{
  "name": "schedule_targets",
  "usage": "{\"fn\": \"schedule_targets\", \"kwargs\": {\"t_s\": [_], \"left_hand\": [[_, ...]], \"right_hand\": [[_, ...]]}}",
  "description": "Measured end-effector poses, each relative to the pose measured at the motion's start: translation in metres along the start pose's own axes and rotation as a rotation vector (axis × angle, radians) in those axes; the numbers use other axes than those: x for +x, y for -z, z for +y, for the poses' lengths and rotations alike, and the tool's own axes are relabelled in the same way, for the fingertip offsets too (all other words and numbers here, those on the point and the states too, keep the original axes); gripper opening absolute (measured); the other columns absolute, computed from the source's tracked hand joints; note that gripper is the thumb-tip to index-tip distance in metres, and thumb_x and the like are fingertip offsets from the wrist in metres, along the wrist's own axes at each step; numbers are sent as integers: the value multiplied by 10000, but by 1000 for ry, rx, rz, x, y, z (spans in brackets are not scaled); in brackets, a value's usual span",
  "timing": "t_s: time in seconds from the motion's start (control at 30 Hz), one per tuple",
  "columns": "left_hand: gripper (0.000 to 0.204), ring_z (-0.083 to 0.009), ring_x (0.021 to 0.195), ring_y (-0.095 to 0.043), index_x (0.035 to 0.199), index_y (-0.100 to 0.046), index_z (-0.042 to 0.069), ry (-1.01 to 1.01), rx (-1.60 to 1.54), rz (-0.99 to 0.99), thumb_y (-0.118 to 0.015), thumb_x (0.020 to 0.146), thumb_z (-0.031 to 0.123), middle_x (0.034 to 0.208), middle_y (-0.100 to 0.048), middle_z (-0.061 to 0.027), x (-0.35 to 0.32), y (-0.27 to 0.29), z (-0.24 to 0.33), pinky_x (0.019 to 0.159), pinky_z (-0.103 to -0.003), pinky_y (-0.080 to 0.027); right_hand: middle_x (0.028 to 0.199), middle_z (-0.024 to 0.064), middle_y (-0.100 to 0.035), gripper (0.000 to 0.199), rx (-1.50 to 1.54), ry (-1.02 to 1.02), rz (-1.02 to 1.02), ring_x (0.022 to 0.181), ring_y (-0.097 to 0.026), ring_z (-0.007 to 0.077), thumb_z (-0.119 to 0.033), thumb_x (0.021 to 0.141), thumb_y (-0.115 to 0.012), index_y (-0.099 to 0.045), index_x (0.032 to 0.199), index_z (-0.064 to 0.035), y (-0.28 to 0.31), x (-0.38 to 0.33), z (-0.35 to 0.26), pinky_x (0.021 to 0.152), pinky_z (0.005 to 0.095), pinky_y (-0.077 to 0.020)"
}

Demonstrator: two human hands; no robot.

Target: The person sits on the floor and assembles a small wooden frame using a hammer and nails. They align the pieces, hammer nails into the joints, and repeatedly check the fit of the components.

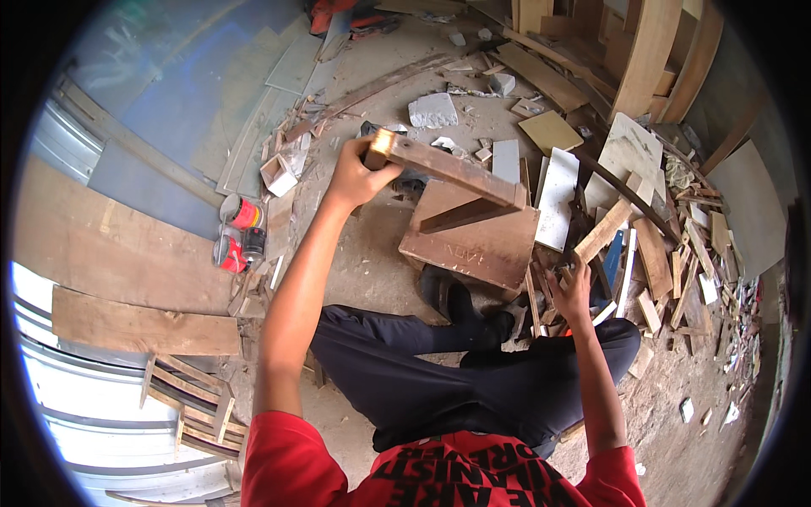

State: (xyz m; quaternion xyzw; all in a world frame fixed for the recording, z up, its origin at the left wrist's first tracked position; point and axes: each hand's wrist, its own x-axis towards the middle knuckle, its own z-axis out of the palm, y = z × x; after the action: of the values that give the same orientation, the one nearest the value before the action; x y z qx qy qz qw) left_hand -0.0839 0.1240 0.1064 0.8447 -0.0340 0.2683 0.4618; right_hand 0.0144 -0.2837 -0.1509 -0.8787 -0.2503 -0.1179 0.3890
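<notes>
My left hand (359,177) is closed around the near-left end of a brown wooden frame (456,175) made of joined bars. A bright patch of light falls on the corner beside my fingers. The frame's far end lies over a brown wooden box (473,245) that stands on the floor in front of my legs. To the right of the box, my right hand (571,291) reaches low among wood scraps, fingers apart. Its fingertips are close to the end of a pale wooden strip (604,232); whether they touch it is unclear.
A blue-bladed handsaw (612,262) and several offcuts (652,253) lie heaped at the right. Paint cans (241,211) stand at left near a small white box (278,176). Further off are a white chunk (433,111) and tall leaning boards (646,59).
</notes>
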Motion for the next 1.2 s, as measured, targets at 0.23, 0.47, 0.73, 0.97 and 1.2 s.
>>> {"fn": "schedule_targets", "kwargs": {"t_s": [0.23,0.47,0.73,0.97,1.2], "left_hand": [[64,-84,524,-471,831,-614,-4,146,-515,220,-673,810,-15,714,-595,-30,-2,-45,-16,486,-263,-358],[78,-90,521,-465,857,-599,4,59,-621,280,-655,816,-31,712,-582,-32,1,-73,-50,477,-269,-358],[263,-109,778,-587,1002,-640,21,81,-387,29,-773,825,165,826,-642,-7,-14,-84,-107,700,-277,-467],[526,-166,1041,-610,1271,-544,34,358,-334,-16,-788,811,104,1142,-631,-60,-78,-111,-181,931,-331,-491],[465,-196,1028,-634,1221,-595,42,348,-118,-101,-786,802,108,1112,-653,-65,-93,-135,-188,892,-350,-509]], "right_hand": [[1415,289,-451,931,516,175,-135,1341,-447,394,-272,801,-831,-257,1474,19,25,101,-139,1096,445,-386],[1053,277,-674,556,522,108,-246,1027,-668,411,-212,883,-744,-445,1258,71,25,130,-141,836,442,-533],[1051,268,-684,523,354,10,-253,1044,-671,385,-162,887,-733,-439,1258,60,4,121,-122,850,430,-542],[1069,203,-684,560,357,94,-267,1035,-684,274,-150,859,-773,-432,1263,35,-25,109,-96,867,379,-547],[1146,242,-659,651,445,-30,-297,1086,-653,376,-167,803,-800,-443,1314,19,-78,88,-37,931,411,-520]]}}
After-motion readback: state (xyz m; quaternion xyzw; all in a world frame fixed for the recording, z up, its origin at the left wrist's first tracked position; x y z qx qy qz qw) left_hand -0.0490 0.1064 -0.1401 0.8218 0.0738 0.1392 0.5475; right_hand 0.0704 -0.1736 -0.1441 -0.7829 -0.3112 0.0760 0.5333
